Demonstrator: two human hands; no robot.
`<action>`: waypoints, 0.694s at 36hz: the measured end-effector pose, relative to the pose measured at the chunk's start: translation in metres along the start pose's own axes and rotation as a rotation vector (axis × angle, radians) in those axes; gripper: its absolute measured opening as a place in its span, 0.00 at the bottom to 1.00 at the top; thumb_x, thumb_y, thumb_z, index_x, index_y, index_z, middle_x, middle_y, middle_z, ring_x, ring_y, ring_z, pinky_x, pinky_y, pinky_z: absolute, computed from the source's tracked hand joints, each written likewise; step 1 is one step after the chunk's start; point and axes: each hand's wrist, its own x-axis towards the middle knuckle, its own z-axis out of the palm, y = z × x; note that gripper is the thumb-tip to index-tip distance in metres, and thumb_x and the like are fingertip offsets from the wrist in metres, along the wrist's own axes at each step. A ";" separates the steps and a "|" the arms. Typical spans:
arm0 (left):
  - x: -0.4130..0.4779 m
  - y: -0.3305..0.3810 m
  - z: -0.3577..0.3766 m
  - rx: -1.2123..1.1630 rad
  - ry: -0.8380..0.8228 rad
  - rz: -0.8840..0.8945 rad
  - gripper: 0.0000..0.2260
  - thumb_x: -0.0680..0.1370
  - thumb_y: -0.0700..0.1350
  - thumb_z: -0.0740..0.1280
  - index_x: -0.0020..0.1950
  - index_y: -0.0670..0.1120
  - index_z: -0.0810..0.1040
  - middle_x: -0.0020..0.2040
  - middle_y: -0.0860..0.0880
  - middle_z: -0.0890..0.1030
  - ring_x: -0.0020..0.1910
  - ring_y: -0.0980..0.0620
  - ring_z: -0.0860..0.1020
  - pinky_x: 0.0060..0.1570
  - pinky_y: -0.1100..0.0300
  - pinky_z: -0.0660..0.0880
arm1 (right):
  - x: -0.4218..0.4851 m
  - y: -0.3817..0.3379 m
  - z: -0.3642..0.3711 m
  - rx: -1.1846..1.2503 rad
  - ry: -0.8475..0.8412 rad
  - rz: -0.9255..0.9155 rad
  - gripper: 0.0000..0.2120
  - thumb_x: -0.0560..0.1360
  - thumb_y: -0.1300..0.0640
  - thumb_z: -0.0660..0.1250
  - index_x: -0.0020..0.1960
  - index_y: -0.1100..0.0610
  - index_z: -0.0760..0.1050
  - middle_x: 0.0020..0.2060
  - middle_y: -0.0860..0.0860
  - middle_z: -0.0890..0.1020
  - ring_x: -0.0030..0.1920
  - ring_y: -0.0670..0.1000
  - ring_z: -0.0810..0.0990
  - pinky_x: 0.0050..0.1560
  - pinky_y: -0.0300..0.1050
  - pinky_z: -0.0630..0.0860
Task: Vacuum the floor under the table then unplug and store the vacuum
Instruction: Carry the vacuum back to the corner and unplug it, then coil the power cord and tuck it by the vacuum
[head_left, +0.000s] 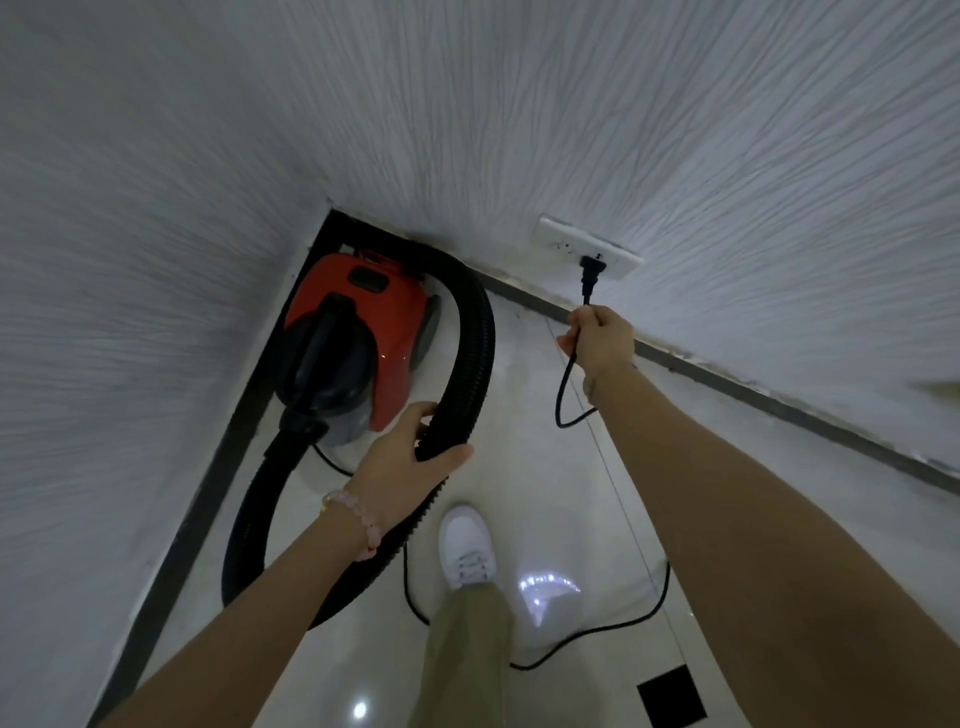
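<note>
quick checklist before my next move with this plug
1. Right hand grips the cord, not the plug body: not ok
2. Plug seated in outlet: cannot tell
3. Left hand holds hose firmly: ok
4. Vacuum parked in the corner: ok
5. Cord slack clear of shoe: not ok, it runs past the foot

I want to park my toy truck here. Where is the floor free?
The bare floor between the right arm and the baseboard is free, and so is the patch between the hose and the dangling power cord. The corner is crowded with the vacuum cleaner, and the cord runs past the shoe.
</note>
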 end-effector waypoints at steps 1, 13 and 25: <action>0.000 -0.001 0.000 0.002 0.003 0.002 0.21 0.75 0.50 0.68 0.66 0.53 0.68 0.52 0.53 0.79 0.43 0.58 0.79 0.35 0.74 0.72 | 0.000 -0.002 0.000 -0.015 0.010 -0.008 0.10 0.80 0.63 0.57 0.44 0.61 0.74 0.31 0.52 0.73 0.30 0.48 0.72 0.44 0.40 0.80; -0.004 -0.006 0.000 0.041 0.031 0.038 0.21 0.75 0.52 0.68 0.66 0.53 0.68 0.49 0.56 0.78 0.42 0.60 0.78 0.33 0.76 0.72 | -0.106 0.124 -0.025 0.085 -0.068 0.212 0.09 0.79 0.67 0.58 0.45 0.65 0.75 0.28 0.55 0.74 0.30 0.50 0.74 0.39 0.41 0.78; -0.041 -0.020 -0.002 0.396 0.034 0.130 0.24 0.76 0.50 0.68 0.69 0.46 0.65 0.59 0.45 0.78 0.52 0.49 0.77 0.52 0.56 0.76 | -0.156 0.105 -0.084 -0.078 -0.195 -0.049 0.11 0.81 0.60 0.59 0.54 0.59 0.79 0.31 0.50 0.75 0.35 0.48 0.73 0.47 0.42 0.75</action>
